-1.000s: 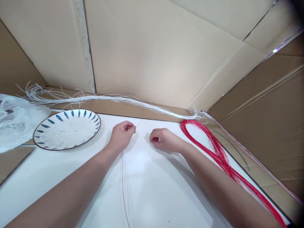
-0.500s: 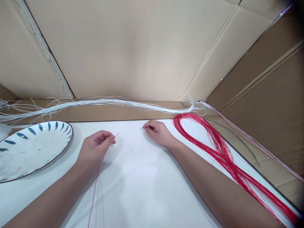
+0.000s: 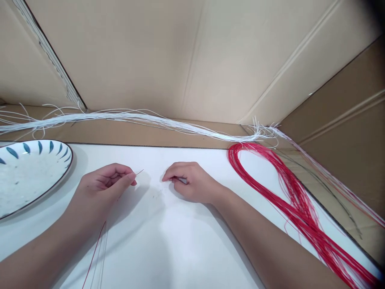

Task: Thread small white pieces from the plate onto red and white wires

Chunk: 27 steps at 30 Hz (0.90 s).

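Thread, red, single: a short free end is projecting beyond the thumb and fingertips of the left hand (image 3: pixel 104 184); the longer run of this red thread (image 3: pixel 94 253) is trailing below the wrist toward the bottom of the view.
Hands, two, bare: the left is pinching the thread. The right hand (image 3: pixel 192 182) is resting low over the desk (image 3: pixel 186 241), fingers curling inward toward the thumb; whether it is gripping anything fine, the view is too coarse to tell. The two are facing each other, apart.
Step, as judged: the left hand is presenting the thread's tip, the right waiting opposite at working distance.
Next move, as judged: it is calling for a steady left pinch and a precise meeting of fingertips at the tip.
Surroundings: a red bundle (image 3: pixel 309 224) is lying looped on the desk's right side; a plate (image 3: pixel 33 176) with blue-green marks is standing at left; white strands (image 3: pixel 126 115) are running along the cardboard (image 3: pixel 135 52) behind.
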Each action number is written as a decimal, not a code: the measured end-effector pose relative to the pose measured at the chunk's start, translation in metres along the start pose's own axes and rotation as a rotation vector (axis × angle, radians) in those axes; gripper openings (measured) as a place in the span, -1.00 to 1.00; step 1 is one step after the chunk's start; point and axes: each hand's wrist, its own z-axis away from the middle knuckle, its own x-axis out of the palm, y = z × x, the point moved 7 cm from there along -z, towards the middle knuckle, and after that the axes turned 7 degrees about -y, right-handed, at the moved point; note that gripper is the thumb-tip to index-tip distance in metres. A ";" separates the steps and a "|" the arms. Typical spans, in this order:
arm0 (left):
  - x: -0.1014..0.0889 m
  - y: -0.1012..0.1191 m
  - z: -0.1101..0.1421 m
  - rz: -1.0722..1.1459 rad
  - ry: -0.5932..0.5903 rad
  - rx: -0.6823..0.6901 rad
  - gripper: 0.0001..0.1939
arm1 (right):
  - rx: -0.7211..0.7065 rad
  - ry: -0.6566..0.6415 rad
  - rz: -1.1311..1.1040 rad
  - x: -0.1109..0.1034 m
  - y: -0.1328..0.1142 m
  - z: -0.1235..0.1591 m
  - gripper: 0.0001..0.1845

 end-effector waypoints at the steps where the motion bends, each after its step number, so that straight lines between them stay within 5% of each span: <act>1: 0.000 0.001 0.000 -0.004 0.002 0.007 -0.77 | -0.018 -0.029 -0.019 0.001 -0.002 0.000 -0.58; 7: 0.002 0.005 0.000 -0.006 0.010 0.025 -0.81 | -0.016 -0.118 -0.074 0.006 -0.007 0.002 -0.57; 27: 0.004 0.009 0.001 0.022 0.034 0.035 -0.82 | 0.055 -0.038 -0.163 0.000 0.001 0.011 -0.73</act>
